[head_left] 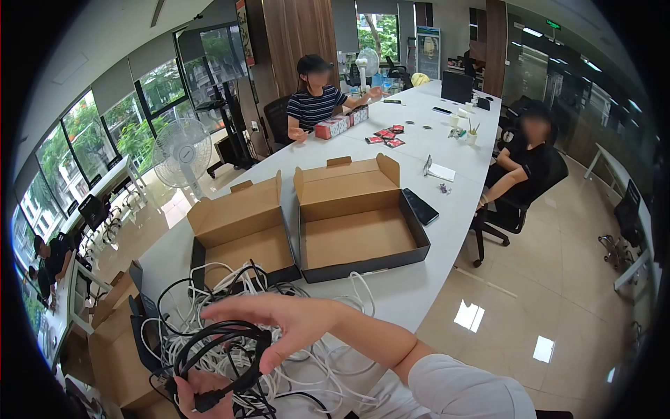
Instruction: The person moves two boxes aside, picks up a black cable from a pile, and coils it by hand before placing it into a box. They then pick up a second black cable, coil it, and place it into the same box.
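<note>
A coiled black cable (pixel 255 373) is in my left hand (pixel 202 394), near the bottom of the view, with a black plug end hanging by the fingers. Above and beside the coil is my right hand (pixel 289 322), its fingers and thumb spread around the loop's upper side. Whether it touches the cable is hard to tell. Under both hands lies a tangled pile of white and black cables (pixel 335 370). Just behind the pile stand an open cardboard box (pixel 251 248) and a second open box (pixel 363 241), whose inside looks bare.
Another open box (pixel 115 349) is at the lower left. A black phone (pixel 420 207) lies right of the second box on the white table (pixel 391 155). Two people sit farther along, with red-white boxes (pixel 331 127) and red packets (pixel 384 136). A fan (pixel 183 153) stands left.
</note>
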